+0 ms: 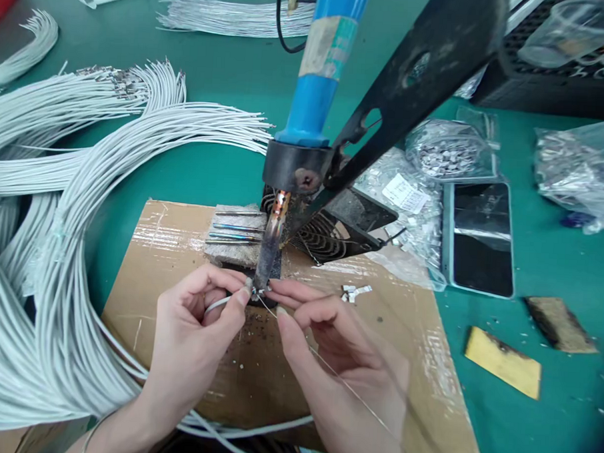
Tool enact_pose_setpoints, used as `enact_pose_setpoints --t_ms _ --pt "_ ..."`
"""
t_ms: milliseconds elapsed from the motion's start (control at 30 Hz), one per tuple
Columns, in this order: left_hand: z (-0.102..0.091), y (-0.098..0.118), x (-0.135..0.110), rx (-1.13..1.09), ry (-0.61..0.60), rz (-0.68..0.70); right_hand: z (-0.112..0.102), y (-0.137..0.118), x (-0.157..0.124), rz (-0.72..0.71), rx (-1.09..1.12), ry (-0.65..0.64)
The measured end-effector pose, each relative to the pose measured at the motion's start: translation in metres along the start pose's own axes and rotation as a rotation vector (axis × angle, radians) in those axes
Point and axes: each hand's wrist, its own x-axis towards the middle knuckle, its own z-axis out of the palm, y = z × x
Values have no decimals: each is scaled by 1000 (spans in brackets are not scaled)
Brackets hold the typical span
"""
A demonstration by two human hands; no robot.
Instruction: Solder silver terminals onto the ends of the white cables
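White cable (218, 304), blue soldering iron (311, 100), brown cardboard (144, 286), green tabletop (204, 179), yellow sponge (502, 363).

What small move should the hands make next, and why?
Probably ease the thin wire slightly toward the iron tip with the right hand: its end lies close by, and the left hand pinches the white cable beside it.

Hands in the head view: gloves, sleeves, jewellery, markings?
Both the left hand and right hand are bare, no gloves. A thin band, like a bracelet, circles the left wrist. No sleeve or ring shows on either side, nor any clear marking; the right wrist can't be made out.
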Motion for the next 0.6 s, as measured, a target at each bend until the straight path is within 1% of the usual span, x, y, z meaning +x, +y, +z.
enact_pose_setpoints --t_ms 133,433,500,600 --pt "1 0 1 8 6 -1 -3 5 1 -47 -19 -24" --pt "1 -1 0 -18 14 -6 -2 6 1 -69 -7 -23" --pt "1 -1 0 -14 15 -2 -1 4 1 -62 -9 -18" --pt "1 -1 0 -4 12 -6 0 1 0 -12 -3 10"
